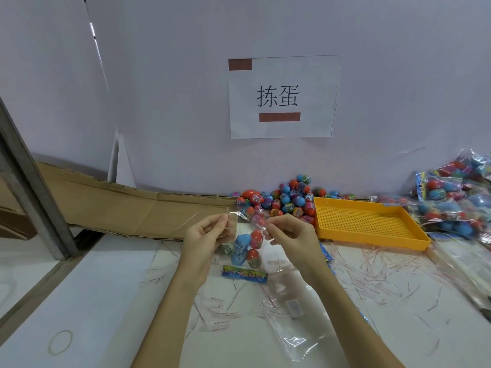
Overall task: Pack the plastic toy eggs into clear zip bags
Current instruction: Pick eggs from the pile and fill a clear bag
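Head view, over a white worktable [106, 301]: your left hand [206, 235] and right hand [289, 231] each pinch a top corner of a clear zip bag [245, 245], fingers curled onto the film, so it hangs between them just above the table with several blue and red toy eggs [243, 247] already settled in its lower half. The step in hand looks like closing the mouth. Keep the bag hanging plumb so the eggs stay low and clear of the strip, draw the top edge taut between both pinches, then run the seal from one corner to the other rather than pressing at the middle. The loose egg pile [287, 199] lies against the back wall, just beyond your hands, with the yellow tray [372, 224] touching its right side; filled bags [457, 200] are heaped at far right. Empty clear bags [292, 328] and a printed header card [244, 273] lie directly beneath your wrists, so lift clear of that slippery film. The freest room for setting down is to your left, short of the table's metal post [34, 187].
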A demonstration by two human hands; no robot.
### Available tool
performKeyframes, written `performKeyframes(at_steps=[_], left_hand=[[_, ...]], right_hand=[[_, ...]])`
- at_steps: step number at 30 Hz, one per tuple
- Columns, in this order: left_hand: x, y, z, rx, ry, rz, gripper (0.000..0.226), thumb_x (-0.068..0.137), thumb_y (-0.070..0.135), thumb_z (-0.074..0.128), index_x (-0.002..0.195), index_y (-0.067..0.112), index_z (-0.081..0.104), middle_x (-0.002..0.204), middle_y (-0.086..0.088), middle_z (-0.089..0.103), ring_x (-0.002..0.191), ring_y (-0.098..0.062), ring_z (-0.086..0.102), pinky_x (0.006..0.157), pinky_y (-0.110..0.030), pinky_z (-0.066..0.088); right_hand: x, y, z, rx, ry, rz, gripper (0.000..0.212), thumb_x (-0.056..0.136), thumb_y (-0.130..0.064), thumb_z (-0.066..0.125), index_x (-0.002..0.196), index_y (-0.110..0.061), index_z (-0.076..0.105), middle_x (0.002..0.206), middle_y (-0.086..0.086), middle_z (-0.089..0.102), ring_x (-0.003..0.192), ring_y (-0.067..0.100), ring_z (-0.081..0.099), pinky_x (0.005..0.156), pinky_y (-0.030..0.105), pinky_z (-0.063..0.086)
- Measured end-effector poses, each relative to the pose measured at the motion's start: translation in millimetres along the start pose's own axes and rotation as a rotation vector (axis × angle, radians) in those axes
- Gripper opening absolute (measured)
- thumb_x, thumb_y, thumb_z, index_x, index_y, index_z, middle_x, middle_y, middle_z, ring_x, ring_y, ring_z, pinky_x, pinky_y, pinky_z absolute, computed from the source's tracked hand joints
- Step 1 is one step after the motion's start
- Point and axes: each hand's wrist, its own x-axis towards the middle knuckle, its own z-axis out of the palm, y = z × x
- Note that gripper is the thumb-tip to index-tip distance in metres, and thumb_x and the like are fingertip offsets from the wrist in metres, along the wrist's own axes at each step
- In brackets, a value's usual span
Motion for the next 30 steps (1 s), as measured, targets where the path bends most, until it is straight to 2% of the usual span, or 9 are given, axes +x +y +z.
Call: performKeyframes(at_steps=[3,6,10,13,17,21,25,30], left_hand=[[-1,4,-4,0.028,-0.101,-0.006,0.023,0.083,0.029,0.077,0.101,0.017,0.083,0.100,-0.011,0.079,0.092,-0.019,0.075,0.078,-0.025,0.060],[-3,4,-6,0.169,-0.113,0.025,0.015,0.088,0.020,0.078,0.101,0.026,0.083,0.100,-0.006,0.079,0.092,-0.018,0.076,0.074,-0.022,0.059],[-2,4,-5,0.195,-0.059,0.030,0.015,0.091,0.012,0.076,0.102,0.021,0.082,0.099,-0.003,0.080,0.093,-0.019,0.076,0.074,-0.025,0.060],[-2,4,-5,0.226,-0.039,0.017,0.014,0.091,0.014,0.077,0.102,0.021,0.081,0.098,0.001,0.079,0.093,-0.017,0.076,0.074,-0.026,0.061],[-1,4,-7,0.223,-0.028,0.026,0.014,0.092,0.012,0.076,0.101,0.020,0.081,0.096,0.001,0.079,0.090,-0.015,0.075,0.074,-0.025,0.061],[1,3,-9,0.252,-0.007,0.046,0.014,0.091,0.008,0.076,0.098,0.019,0.081,0.092,0.001,0.079,0.087,-0.014,0.076,0.070,-0.022,0.061],[2,1,-10,0.283,-0.032,0.050,0.015,0.092,0.008,0.075,0.097,0.021,0.081,0.092,0.002,0.079,0.088,-0.015,0.076,0.071,-0.023,0.061],[2,3,-13,0.298,-0.043,0.036,0.017,0.090,0.010,0.077,0.096,0.025,0.082,0.094,0.005,0.079,0.089,-0.014,0.076,0.071,-0.024,0.061]], right_hand=[[0,2,3,-0.010,0.003,0.038,0.013,0.094,-0.008,0.069,0.093,-0.019,0.078,0.083,-0.006,0.075,0.073,0.013,0.071,0.066,0.024,0.059],[1,3,3,0.014,0.019,0.077,0.011,0.094,-0.008,0.068,0.093,-0.015,0.076,0.083,-0.005,0.075,0.075,0.010,0.071,0.066,0.023,0.058],[-1,0,3,0.023,-0.031,0.078,0.009,0.092,-0.015,0.073,0.098,-0.021,0.076,0.088,-0.006,0.077,0.082,0.011,0.073,0.069,0.021,0.058],[-1,2,4,-0.076,-0.036,0.067,0.012,0.090,-0.016,0.077,0.092,-0.027,0.077,0.085,-0.009,0.077,0.079,0.011,0.072,0.071,0.020,0.058],[0,6,2,-0.072,0.004,0.114,0.009,0.092,-0.012,0.074,0.089,-0.020,0.077,0.082,-0.005,0.075,0.077,0.014,0.072,0.071,0.025,0.060],[2,6,-2,0.002,0.016,0.121,0.007,0.091,-0.006,0.071,0.091,-0.012,0.076,0.080,0.000,0.076,0.076,0.015,0.073,0.067,0.022,0.058],[2,8,-3,-0.029,0.001,0.086,0.012,0.092,-0.008,0.071,0.096,-0.018,0.077,0.086,-0.004,0.076,0.077,0.015,0.072,0.069,0.024,0.060],[2,6,-4,-0.039,-0.020,0.078,0.011,0.093,-0.011,0.072,0.091,-0.020,0.079,0.085,-0.004,0.076,0.079,0.017,0.072,0.069,0.025,0.061]])
